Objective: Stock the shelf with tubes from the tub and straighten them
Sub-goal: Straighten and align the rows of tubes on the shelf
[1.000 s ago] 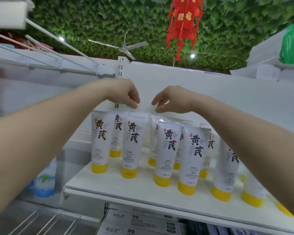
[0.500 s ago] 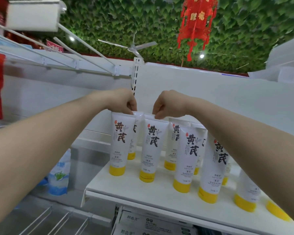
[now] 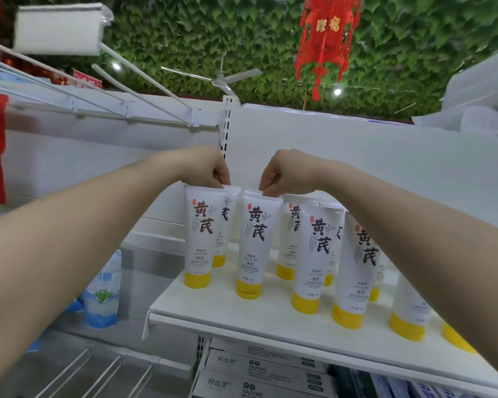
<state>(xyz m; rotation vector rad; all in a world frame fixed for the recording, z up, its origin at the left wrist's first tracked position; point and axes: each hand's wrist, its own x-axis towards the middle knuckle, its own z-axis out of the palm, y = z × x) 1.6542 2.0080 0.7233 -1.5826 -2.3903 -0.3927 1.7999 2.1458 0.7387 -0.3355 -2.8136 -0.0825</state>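
Since approx. 0.5 s ago: little change. Both hands stayed on the same tube tops, same spots; view shifted only slightly, tubes unmoved as far as visible.

Left hand (image 3: 206, 170) curled over the crimped top of the leftmost white plastic tube w/ yellow cap (image 3: 199, 237), fingertips pinching its flat seam. Right hand (image 3: 282, 175) likewise pinched the top edge of the second white tube w/ yellow cap (image 3: 256, 245), just beside the first. Gripped by the seam probably because it is the only flat, stiff part up high – turns the label w/o squashing the body.

Both tubes stood cap-down on the white laminate shelf board (image 3: 270, 320), front row, black lettering facing out. Cap-down makes sense: wide yellow cap = stable base. More identical tubes behind and to the right, incl. a third front tube (image 3: 318, 254) and a fourth (image 3: 357, 271), some leaning a bit; rows not quite even. Tub not in view.

Judged step: straightening, not stocking – no tube carried, hands only aligning tops. Task seemingly well along; right-side tubes likely next. Risk: tall narrow tubes packed close, so a nudge could topple neighbours.

Elsewhere: boxed toothpaste cartons (image 3: 259, 366) below the shelf, blue-white bag (image 3: 102, 294) lower left, red paper lantern (image 3: 327, 33) overhead.
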